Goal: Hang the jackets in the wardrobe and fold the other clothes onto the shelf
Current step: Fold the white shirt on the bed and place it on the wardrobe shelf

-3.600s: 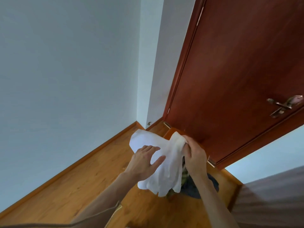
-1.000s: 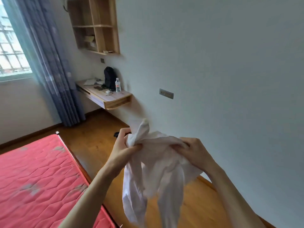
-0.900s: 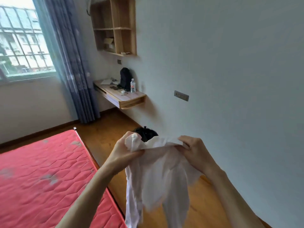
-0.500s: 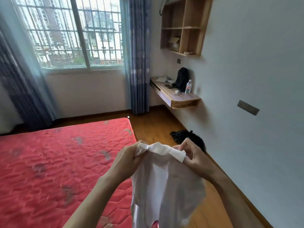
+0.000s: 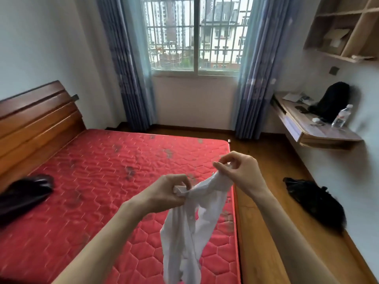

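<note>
Since half a second earlier the view had swung left: window [image 5: 193, 33] now sat dead center far, and the hands had come apart, right one lifted higher. We saw the left hand [image 5: 168, 192] with thumb and fingers closed tight, pinching a folded edge of the white shirt [image 5: 190, 228]. Right hand [image 5: 239, 171] pinched the shirt's top edge between thumb and forefinger, other fingers curled loose above. The shirt hung limp and bunched from both pinches, held in the air over the near right corner of the red mattress [image 5: 98, 181], not touching it as far as we could tell. Outward: dark garment [image 5: 22, 195] lay on the mattress at far left, near the wooden headboard [image 5: 37, 117]. Another black garment [image 5: 315, 201] lay on the wood floor [image 5: 266, 212] at right, against the wall. Wall desk [image 5: 320, 130] further right held a black backpack [image 5: 332, 103] and water bottle [image 5: 342, 116]. Blue curtains [image 5: 127, 64] flanked the window. Open shelf unit [image 5: 346, 27] top right.
</note>
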Motion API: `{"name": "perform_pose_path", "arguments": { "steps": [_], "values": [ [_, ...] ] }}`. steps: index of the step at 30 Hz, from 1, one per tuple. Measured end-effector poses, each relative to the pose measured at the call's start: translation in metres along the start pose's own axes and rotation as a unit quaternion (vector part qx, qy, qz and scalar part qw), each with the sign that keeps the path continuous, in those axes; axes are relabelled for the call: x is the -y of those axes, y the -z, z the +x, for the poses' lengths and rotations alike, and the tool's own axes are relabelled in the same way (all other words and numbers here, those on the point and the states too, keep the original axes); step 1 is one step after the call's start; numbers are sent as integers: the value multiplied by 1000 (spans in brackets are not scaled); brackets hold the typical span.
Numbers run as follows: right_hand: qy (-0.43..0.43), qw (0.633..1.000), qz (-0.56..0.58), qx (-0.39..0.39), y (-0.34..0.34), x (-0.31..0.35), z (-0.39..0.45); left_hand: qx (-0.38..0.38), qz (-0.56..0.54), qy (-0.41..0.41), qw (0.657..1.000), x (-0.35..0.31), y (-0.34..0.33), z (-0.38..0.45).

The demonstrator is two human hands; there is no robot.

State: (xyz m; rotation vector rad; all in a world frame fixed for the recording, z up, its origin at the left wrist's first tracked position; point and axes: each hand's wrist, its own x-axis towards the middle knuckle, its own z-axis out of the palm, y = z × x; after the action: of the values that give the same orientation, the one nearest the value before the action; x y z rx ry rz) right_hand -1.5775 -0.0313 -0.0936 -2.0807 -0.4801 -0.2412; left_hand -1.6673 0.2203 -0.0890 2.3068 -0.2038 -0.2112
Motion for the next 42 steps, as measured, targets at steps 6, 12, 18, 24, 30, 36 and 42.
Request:
{"name": "perform_pose_path", "arguments": {
  "steps": [6, 12, 18, 24, 30, 36, 42],
  "values": [
    [38, 996, 32, 68, -69, 39, 33, 14, -166, 136, 977, 46, 13, -4],
    [71, 994, 66, 52, -116, 76, 48, -115, -34, 218, 968, 97, -14, 35],
    [76, 988, -131, 0, -135, 84, 74, -184, 35, 188, 964, 153, 35, 45],
    [-102, 915, -387, -42, -180, 75, 80, -256, -67, 48, 963, 160, 128, 53],
    [-89, 953, -291, -13, -198, 57, 96, -216, 66, 41, 973, 167, 177, 64],
    [-107, 979, -3, 173, -197, 63, 120, -185, 35, 19, 982, 181, 217, 86],
    [-157, 927, 182, 287, -176, 93, 152, -31, -126, 18, 991, 180, 270, 84]
  ]
}}
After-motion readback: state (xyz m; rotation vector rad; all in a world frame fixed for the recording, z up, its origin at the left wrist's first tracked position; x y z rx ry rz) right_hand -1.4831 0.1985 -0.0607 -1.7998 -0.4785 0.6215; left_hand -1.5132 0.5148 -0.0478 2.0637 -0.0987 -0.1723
